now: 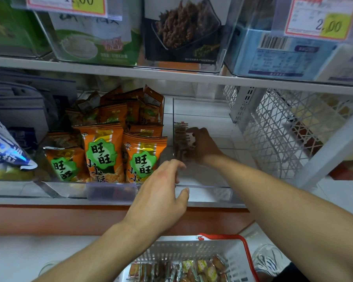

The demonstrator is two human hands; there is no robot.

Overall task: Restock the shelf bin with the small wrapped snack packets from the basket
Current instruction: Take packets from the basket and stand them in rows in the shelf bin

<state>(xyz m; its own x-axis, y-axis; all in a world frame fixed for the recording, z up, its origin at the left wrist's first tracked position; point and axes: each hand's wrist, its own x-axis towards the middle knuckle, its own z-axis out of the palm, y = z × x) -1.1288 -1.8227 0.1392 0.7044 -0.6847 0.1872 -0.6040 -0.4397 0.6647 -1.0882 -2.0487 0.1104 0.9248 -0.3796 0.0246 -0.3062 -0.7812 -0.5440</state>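
In clear bin (202, 110), crinkly wrapped packets (181, 139)

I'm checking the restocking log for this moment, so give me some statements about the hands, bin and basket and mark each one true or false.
1. The right hand holds a stack of small wrapped snack packets inside the clear plastic shelf bin. True.
2. The left hand grips an orange snack bag. False: it holds nothing, its fingers at the bin's front left corner.
3. The white plastic basket with a red handle is empty. False: wrapped packets lie in it.
4. The orange snack bags sit to the left of the clear bin. True.
5. The clear bin is full. False: it is mostly bare.
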